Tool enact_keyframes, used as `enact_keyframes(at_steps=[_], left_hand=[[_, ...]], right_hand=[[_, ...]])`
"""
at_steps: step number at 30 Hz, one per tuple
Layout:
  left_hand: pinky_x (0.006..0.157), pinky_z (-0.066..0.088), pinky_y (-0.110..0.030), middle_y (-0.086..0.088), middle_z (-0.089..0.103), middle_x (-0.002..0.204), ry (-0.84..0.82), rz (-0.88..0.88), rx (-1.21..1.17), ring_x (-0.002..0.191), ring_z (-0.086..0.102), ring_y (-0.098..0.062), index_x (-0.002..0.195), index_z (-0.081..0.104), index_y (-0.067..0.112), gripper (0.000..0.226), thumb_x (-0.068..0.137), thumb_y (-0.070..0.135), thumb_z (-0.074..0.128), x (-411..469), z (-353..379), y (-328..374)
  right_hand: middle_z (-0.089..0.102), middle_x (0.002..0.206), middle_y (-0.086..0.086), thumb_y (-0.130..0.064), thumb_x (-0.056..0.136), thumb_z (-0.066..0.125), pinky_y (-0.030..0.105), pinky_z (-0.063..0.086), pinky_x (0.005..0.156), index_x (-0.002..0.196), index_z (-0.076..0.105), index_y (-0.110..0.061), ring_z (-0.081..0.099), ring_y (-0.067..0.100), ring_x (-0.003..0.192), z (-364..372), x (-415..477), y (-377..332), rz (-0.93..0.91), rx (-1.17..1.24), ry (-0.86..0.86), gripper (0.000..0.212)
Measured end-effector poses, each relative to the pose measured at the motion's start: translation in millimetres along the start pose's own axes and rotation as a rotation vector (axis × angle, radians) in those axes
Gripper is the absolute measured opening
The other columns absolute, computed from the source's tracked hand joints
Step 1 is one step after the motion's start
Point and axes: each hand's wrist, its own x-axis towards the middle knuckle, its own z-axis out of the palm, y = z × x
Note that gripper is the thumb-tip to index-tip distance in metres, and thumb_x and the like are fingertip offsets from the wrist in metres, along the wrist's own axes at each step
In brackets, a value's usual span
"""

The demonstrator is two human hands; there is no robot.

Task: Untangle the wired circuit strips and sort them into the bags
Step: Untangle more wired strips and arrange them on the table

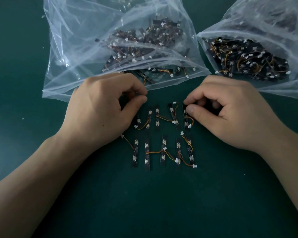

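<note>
Head view: circuit strips (163,148) lie in two rows on the table (162,203), with the left bag (62,79) and right bag (282,86) just beyond them. The right hand (227,114) pinches the far row's rightmost strip (186,123). The left hand (107,110) curls at that row's opposite end, its grip unclear. Laying-out seems in hand; bagging likely needs the strips gathered first.

Wired strips (147,152) lie in 2 rows below left bag (62,48), right bag (296,83).
</note>
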Motion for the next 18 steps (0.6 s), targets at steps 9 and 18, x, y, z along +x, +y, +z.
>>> enact_keyframes(at_steps=[9,18], left_hand=[[0.069,0.055,-0.038,0.028,0.065,0.091,-0.095,0.106,-0.071,0.081,0.062,-0.001,0.099,0.074,0.028,0.006,0.094,0.031,0.074,2.7,-0.2,-4.8],[0.067,0.054,-0.043,0.019,0.066,0.093,-0.109,0.103,-0.068,0.079,0.064,-0.016,0.109,0.074,0.028,0.018,0.096,0.022,0.063,1.3,-1.2,-2.6]], right_hand=[[0.059,0.089,-0.019,-0.037,0.094,0.067,0.033,0.048,0.066,0.099,0.074,-0.032,0.056,0.000,0.077,-0.4,-0.2,0.5,-0.002,0.005,-0.004,0.009],[0.059,0.088,-0.020,-0.040,0.094,0.066,0.032,0.046,0.065,0.099,0.074,-0.032,0.057,0.002,0.077,-0.7,0.4,-1.2,0.006,0.000,0.003,0.012]])
